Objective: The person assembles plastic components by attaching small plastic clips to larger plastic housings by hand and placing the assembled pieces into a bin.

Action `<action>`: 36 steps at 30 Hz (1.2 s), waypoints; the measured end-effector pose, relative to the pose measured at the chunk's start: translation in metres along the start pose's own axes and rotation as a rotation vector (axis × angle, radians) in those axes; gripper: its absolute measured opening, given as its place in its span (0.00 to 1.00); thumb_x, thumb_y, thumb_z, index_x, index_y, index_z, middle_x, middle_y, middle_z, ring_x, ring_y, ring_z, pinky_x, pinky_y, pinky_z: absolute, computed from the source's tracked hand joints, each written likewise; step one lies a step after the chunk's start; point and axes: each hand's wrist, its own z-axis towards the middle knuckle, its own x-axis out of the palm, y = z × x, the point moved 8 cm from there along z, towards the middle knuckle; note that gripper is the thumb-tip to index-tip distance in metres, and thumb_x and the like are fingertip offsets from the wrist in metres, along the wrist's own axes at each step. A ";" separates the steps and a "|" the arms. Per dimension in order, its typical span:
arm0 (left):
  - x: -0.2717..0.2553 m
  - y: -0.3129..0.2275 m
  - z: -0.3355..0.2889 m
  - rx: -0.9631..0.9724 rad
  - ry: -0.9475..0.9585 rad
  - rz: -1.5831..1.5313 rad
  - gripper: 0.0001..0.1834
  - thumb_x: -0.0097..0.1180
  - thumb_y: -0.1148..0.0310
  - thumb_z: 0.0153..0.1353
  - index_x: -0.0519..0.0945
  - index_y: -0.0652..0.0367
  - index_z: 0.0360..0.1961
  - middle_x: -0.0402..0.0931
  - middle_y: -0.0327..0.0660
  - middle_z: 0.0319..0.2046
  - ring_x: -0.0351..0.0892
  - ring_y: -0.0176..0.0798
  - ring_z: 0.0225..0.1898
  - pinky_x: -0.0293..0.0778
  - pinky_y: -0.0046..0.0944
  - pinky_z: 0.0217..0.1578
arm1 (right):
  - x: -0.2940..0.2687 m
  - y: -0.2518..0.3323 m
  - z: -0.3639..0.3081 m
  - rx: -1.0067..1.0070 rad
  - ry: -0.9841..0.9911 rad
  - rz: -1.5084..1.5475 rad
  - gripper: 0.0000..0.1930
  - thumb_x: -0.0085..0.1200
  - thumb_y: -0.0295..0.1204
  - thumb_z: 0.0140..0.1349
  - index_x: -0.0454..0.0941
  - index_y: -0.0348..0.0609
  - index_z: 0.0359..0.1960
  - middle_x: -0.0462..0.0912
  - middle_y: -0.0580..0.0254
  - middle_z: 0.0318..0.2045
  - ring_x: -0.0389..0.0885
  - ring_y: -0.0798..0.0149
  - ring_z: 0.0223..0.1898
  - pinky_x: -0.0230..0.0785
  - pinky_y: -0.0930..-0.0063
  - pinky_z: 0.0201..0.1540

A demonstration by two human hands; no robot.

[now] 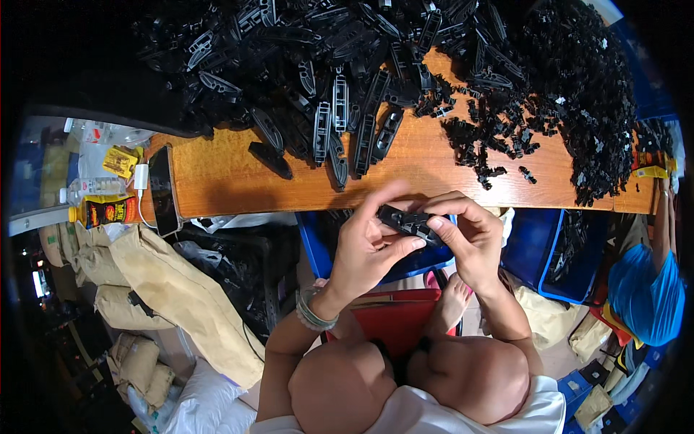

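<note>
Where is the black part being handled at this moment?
In the head view, the black part is just right of centre, held by the left hand and right hand, at the near edge of the table.

left hand (363,253), right hand (475,242): holding black part (401,220) | wooden table (231,173): heaped black pieces (589,116)

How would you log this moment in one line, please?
left hand: holding black plastic part | right hand: holding same part | wooden table: black pieces heaped on top
</note>
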 end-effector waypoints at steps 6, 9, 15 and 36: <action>-0.004 0.001 -0.002 -0.093 0.025 0.178 0.14 0.54 0.83 0.54 0.71 0.71 0.43 0.78 0.47 0.33 0.80 0.37 0.36 0.78 0.30 0.38 | -0.001 0.008 -0.002 -0.120 0.015 -0.267 0.05 0.57 0.18 0.51 0.77 0.34 0.31 0.80 0.56 0.33 0.78 0.63 0.37 0.67 0.74 0.41; -0.008 0.004 -0.002 -0.128 -0.040 0.152 0.13 0.56 0.84 0.52 0.73 0.72 0.40 0.79 0.50 0.29 0.81 0.38 0.32 0.78 0.31 0.33 | 0.000 0.019 -0.003 -0.267 0.000 -0.539 0.06 0.58 0.19 0.48 0.77 0.36 0.30 0.79 0.56 0.33 0.77 0.59 0.35 0.65 0.71 0.40; -0.009 -0.001 -0.004 -0.068 0.015 0.258 0.12 0.55 0.82 0.53 0.74 0.69 0.40 0.78 0.46 0.34 0.80 0.33 0.34 0.77 0.27 0.33 | 0.007 0.026 -0.012 -0.381 0.085 -0.522 0.10 0.60 0.21 0.48 0.78 0.37 0.34 0.79 0.57 0.32 0.76 0.60 0.33 0.65 0.71 0.39; -0.011 -0.055 0.057 0.420 -0.239 1.591 0.21 0.63 0.69 0.48 0.72 0.64 0.42 0.74 0.48 0.27 0.75 0.52 0.31 0.71 0.42 0.33 | -0.053 0.016 0.026 -0.379 -0.330 -1.274 0.09 0.59 0.23 0.46 0.77 0.39 0.32 0.74 0.60 0.35 0.68 0.57 0.38 0.56 0.65 0.40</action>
